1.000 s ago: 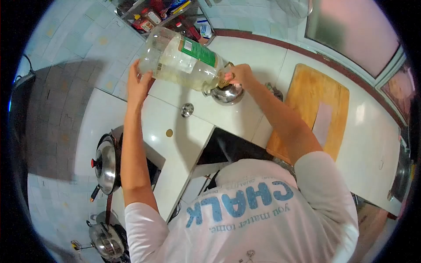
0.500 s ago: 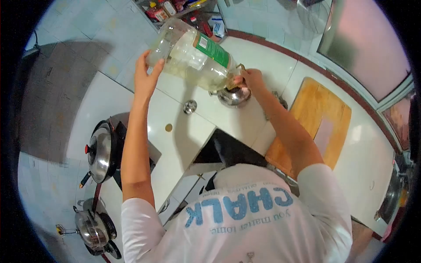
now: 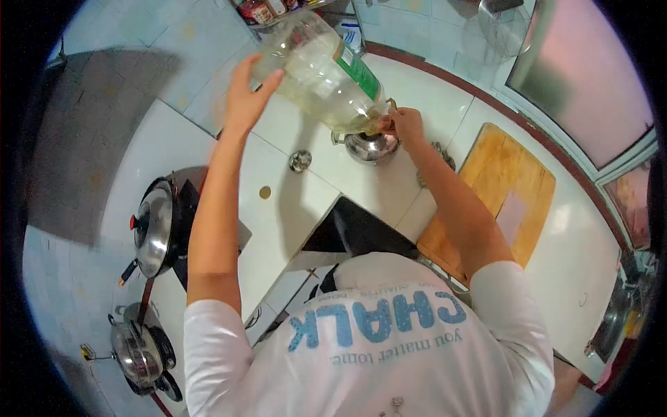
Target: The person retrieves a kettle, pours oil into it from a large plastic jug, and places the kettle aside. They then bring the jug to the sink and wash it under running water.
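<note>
A large clear plastic oil jug (image 3: 313, 76) with a green label is tilted, its neck end low over a small shiny metal pot (image 3: 372, 148) on the white counter. A little pale yellow liquid lies inside. My left hand (image 3: 251, 99) supports its raised base, thumb and fingers apart around the edge. At the neck end, my right hand (image 3: 404, 127) is closed around the handle area, hiding the jug's mouth. A small round metal lid (image 3: 300, 161) lies on the counter left of the pot.
A wooden cutting board (image 3: 511, 181) lies at the right. To the left, a lidded wok (image 3: 154, 226) stands on the stove, with another lidded pot (image 3: 139, 354) nearer. Bottles and packets fill a shelf (image 3: 278, 10) at the back. A small yellowish disc (image 3: 265, 192) is on the counter.
The jug's base has risen and shifted right, so the jug tilts more steeply. My left hand has moved up and right with it; my right hand stays by the neck.
</note>
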Available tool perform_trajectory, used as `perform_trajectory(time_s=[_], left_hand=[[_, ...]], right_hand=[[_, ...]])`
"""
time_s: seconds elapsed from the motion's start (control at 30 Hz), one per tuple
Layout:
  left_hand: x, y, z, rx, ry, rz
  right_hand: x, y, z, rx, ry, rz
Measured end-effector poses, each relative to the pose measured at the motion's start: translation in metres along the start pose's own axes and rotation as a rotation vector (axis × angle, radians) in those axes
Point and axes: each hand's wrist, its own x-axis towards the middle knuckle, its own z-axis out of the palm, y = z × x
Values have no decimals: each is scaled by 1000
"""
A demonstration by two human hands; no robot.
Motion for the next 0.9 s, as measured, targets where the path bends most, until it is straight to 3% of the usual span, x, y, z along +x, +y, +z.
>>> perform_trajectory(time_s=[0.13, 0.27, 0.33, 0.4, 0.5, 0.6, 0.73, 0.83, 0.9], left_hand=[[12, 3, -2, -82, 97, 83], [20, 9, -9, -30, 37, 89], [14, -4, 7, 82, -53, 31], [24, -3, 6, 17, 32, 75], [23, 10, 7, 11, 20, 136], [1, 7, 14, 9, 22, 117], [21, 19, 2, -18, 86, 208], [10, 7, 15, 82, -36, 27], [22, 7, 10, 40, 91, 142]], right_hand=[[15, -13, -2, -80, -23, -3], [11, -15, 0, 60, 19, -62], [7, 10, -8, -85, 0, 23], [13, -8, -2, -105, 42, 62], [5, -9, -1, 43, 42, -59], [12, 23, -12, -72, 46, 69], [11, 6, 2, -46, 95, -2], [17, 25, -12, -174, 57, 17], [24, 17, -11, -201, 34, -22]])
